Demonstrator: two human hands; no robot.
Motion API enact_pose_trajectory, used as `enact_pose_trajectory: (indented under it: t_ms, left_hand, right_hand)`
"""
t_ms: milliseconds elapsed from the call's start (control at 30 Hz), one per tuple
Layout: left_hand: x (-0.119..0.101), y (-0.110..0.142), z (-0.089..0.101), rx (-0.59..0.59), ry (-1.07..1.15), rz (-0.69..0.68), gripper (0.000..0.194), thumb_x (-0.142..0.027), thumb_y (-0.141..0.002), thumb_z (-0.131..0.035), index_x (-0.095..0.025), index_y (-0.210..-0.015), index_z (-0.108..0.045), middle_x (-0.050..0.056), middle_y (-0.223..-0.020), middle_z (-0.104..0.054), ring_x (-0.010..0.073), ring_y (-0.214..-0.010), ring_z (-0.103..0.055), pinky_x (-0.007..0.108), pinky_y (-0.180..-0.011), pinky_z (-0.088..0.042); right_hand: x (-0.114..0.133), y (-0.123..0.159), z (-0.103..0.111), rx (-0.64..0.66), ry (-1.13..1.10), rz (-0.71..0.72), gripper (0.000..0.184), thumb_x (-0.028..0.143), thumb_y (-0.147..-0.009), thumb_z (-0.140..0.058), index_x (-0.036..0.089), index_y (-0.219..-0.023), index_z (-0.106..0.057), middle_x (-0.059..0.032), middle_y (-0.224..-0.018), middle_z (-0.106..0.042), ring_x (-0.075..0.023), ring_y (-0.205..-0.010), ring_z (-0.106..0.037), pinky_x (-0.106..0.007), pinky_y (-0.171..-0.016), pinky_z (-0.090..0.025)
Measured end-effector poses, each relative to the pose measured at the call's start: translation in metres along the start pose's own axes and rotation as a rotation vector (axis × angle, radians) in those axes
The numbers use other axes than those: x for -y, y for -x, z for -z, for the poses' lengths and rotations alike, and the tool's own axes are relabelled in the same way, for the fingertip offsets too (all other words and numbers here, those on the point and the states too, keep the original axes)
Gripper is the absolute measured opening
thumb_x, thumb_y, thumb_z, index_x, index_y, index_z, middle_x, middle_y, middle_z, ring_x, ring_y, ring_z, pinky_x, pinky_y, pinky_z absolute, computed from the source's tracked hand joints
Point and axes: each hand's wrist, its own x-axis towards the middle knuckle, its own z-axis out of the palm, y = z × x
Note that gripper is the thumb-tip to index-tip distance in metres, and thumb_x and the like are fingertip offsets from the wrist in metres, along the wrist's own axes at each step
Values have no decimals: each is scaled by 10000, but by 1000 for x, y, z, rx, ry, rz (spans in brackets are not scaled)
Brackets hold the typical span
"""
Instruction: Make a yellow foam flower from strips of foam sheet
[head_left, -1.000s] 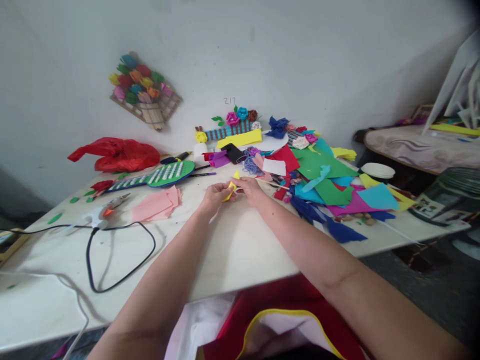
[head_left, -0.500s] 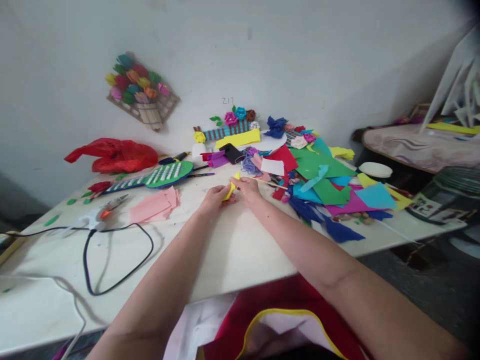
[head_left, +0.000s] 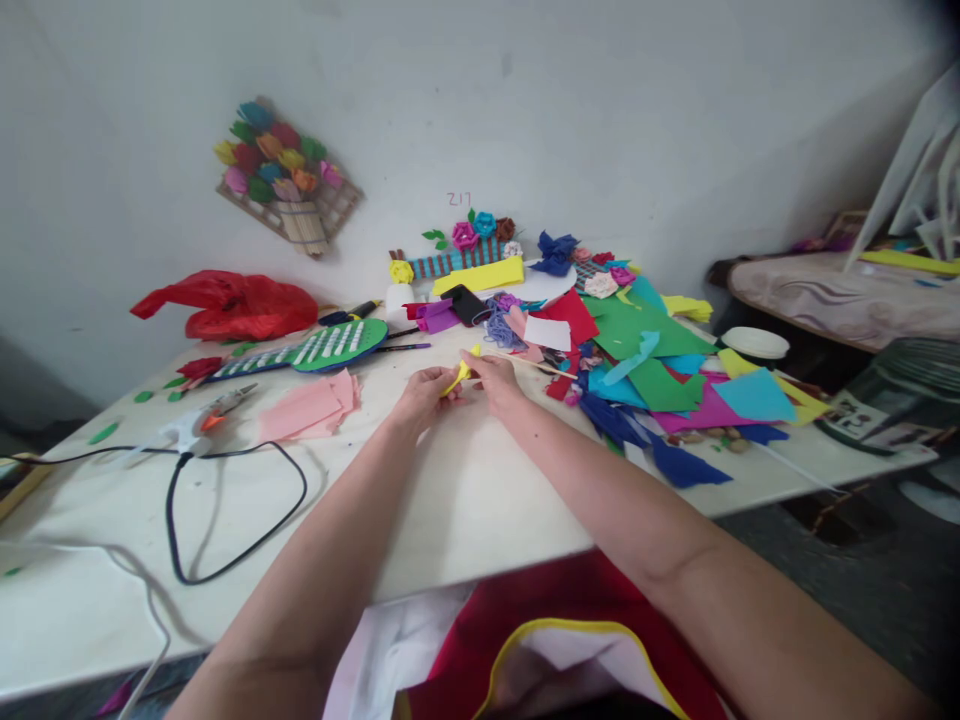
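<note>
A small yellow paper piece (head_left: 459, 375) is pinched between both my hands over the middle of the white table (head_left: 465, 500). My left hand (head_left: 421, 396) has its fingers closed on the paper's lower left end. My right hand (head_left: 496, 381) pinches the right side, next to a thin wooden stick (head_left: 536, 366) that runs to the right from the fingers. Whether the stick is also in that hand I cannot tell.
A heap of coloured paper sheets (head_left: 660, 375) covers the table's right side. Pink paper (head_left: 311, 408), a glue gun (head_left: 199, 428) with black cord (head_left: 225, 540), a green woven piece (head_left: 322, 350) and a red plastic bag (head_left: 229, 307) lie left. Paper flowers (head_left: 480, 235) stand by the wall.
The yellow paper has been folded narrower between my fingers; both hands stay at the same spot. The view has shifted slightly.
</note>
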Motion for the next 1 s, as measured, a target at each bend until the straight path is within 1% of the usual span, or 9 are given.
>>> enact_pose_trajectory:
  t_ms: [200,267,333,433,533,633,733,867,1000]
  left_hand:
    - [0,-1,3,17,-22,47,276,-341,-607,-722,-121,-645,-559,-16,-523,-508,54,-442,-444,252,-579,-495]
    - [0,-2,3,23,10,73,226,-297,-638,-704,-116,-656,-570,-11,-526,-510,55,-442,-447,248,-573,-504]
    - [0,-2,4,14,70,107,152,-235,-686,-661,-104,-686,-584,0,-541,-519,58,-450,-462,241,-574,-517]
    - [-3,-3,8,-5,202,150,71,-151,-755,-566,-87,-766,-596,4,-558,-512,55,-466,-486,208,-564,-528]
    - [-6,-2,13,34,326,158,123,-104,-799,-483,-91,-866,-585,-13,-552,-486,36,-445,-474,175,-545,-527]
    - [-7,-2,16,80,403,143,154,-93,-820,-441,-101,-915,-562,-26,-549,-466,25,-426,-454,171,-538,-529]
    - [-9,0,16,104,463,151,175,-88,-831,-412,-113,-943,-544,-40,-542,-433,18,-408,-424,169,-526,-527]
    - [-9,3,16,175,521,203,210,-75,-835,-387,-117,-964,-547,-50,-531,-376,11,-395,-389,149,-500,-514]
    - [-7,2,19,256,530,254,216,-76,-831,-395,-124,-976,-548,-52,-539,-359,12,-398,-386,150,-483,-510]
  right_hand:
    - [2,-2,0,-60,-17,28,239,328,-568,-659,159,-474,-518,18,-476,-526,-99,-495,-479,-249,-522,-352]
    - [2,-1,0,-81,-18,33,248,333,-565,-667,159,-473,-515,18,-475,-529,-95,-490,-472,-248,-526,-357]
    - [3,0,0,-47,-14,29,274,379,-560,-677,157,-497,-530,7,-506,-550,-103,-512,-488,-244,-518,-356]
    - [6,-1,2,76,-47,-9,358,508,-592,-629,155,-590,-574,-18,-592,-591,-122,-568,-531,-239,-513,-359]
    - [9,-4,6,226,-158,-51,406,551,-695,-484,162,-693,-599,-26,-661,-613,-121,-605,-549,-235,-543,-379]
    - [10,-9,10,369,-227,-37,298,402,-722,-429,164,-743,-606,-29,-709,-625,-126,-655,-556,-246,-595,-400]
    - [9,-12,14,462,-175,46,212,239,-629,-476,179,-779,-614,-16,-799,-638,-140,-767,-558,-258,-674,-408]
    - [10,-14,21,657,-96,133,321,138,-552,-550,200,-854,-638,7,-906,-642,-150,-920,-527,-271,-826,-383]
    - [14,-16,30,824,-42,130,380,153,-592,-618,214,-967,-636,1,-1014,-633,-158,-1009,-505,-302,-930,-333]
